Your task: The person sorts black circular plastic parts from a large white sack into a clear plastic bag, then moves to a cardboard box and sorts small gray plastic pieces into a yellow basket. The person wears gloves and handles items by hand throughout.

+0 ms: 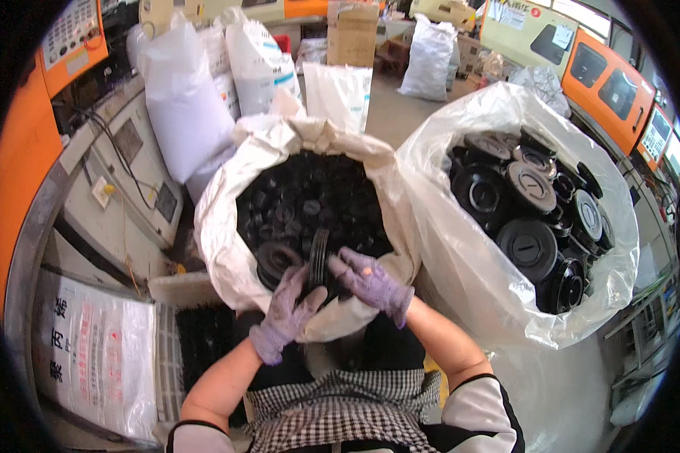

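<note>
My left hand (288,317), in a purple-grey glove, grips the lower part of a black round plastic cap (318,255) stood on edge, its ribbed rim towards me. Close to its right side is my right hand (369,283), in a similar glove, fingers extended; blur hides whether the fingertips touch it. Both hands are over the near rim of a white woven sack (218,226) with its mouth rolled back. Small black plastic parts (311,192) fill the sack. Left of the held cap, a second round black cap (277,259) lies on them.
At right, a clear plastic bag (453,266) holds large round black caps (527,249). Full white sacks (187,107) and a cardboard box (351,34) stand behind. Orange machines (606,85) line the sides. A printed sack (102,357) and a crate of black pieces (204,345) are at lower left.
</note>
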The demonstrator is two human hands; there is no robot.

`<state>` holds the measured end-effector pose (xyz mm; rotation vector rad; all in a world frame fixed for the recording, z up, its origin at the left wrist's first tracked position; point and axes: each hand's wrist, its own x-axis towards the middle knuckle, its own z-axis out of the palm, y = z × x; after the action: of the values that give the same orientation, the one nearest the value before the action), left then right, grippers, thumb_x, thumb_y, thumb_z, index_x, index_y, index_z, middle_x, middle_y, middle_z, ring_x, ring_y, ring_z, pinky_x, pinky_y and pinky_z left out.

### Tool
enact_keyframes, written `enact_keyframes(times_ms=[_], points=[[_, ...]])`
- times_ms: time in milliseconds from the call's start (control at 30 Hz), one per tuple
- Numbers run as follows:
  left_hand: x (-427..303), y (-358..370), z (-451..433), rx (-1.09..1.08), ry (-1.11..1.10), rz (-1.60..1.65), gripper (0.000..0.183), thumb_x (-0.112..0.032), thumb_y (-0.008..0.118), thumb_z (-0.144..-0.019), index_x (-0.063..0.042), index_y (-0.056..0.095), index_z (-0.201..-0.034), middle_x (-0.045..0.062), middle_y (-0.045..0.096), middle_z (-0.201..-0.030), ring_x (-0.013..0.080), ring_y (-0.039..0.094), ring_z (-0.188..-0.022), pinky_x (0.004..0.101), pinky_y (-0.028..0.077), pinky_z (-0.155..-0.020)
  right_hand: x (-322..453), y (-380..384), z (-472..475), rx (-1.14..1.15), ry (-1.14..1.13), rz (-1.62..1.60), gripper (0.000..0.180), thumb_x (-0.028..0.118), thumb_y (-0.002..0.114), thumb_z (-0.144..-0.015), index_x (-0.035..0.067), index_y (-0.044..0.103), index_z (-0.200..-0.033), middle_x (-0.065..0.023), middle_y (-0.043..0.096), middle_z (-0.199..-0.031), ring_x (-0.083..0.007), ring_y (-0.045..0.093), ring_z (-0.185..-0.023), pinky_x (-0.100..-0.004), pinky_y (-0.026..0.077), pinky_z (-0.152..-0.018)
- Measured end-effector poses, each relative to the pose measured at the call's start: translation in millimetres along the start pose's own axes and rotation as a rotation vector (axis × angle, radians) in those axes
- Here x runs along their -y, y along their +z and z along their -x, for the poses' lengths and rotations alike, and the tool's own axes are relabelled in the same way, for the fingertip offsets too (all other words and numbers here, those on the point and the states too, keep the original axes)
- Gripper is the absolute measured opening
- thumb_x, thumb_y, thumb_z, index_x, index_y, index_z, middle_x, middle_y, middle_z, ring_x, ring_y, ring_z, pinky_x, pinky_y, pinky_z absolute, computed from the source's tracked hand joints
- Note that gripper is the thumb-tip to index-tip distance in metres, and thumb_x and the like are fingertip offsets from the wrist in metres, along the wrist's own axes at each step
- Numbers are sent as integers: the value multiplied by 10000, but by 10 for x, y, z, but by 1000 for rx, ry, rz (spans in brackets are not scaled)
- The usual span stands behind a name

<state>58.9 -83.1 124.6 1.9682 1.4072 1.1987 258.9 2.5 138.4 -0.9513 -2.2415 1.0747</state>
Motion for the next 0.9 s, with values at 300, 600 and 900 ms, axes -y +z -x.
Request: enact_keyframes(times_ms=[300, 600, 900], points=[[67, -92, 23, -91, -24, 213, 406, -246, 628, -953, -3, 576, -1275, 170, 617, -1086, 292, 591, -1034, 381, 475, -894, 95, 121, 60, -164, -419, 35, 227, 182, 539, -972, -31, 614, -950, -210, 486, -1401, -475, 385, -1348, -456, 460, -1035], [232, -104, 7, 38, -94, 271, 368, -224, 629, -958, 4, 592, -1245, 144, 607, -1186, 304, 582, -1054, 380, 468, -917, -252, 209, -38, -140, -708, 425, 164, 54, 635, -806, 12, 561, -945, -271, 348, -1470, -501, 405, -1324, -454, 501, -982], [-11, -229, -101, 81, 417, -232, 703, -241, 753, -839, -120, 461, -1467, 246, 358, -1482, 426, 407, -1347, 475, 365, -1115, -287, 164, -3, -105, -181, -625, 368, 255, 550, -997, 24, 567, -1283, -54, 632, -1185, -129, 584, -1033, -297, 499, -917]])
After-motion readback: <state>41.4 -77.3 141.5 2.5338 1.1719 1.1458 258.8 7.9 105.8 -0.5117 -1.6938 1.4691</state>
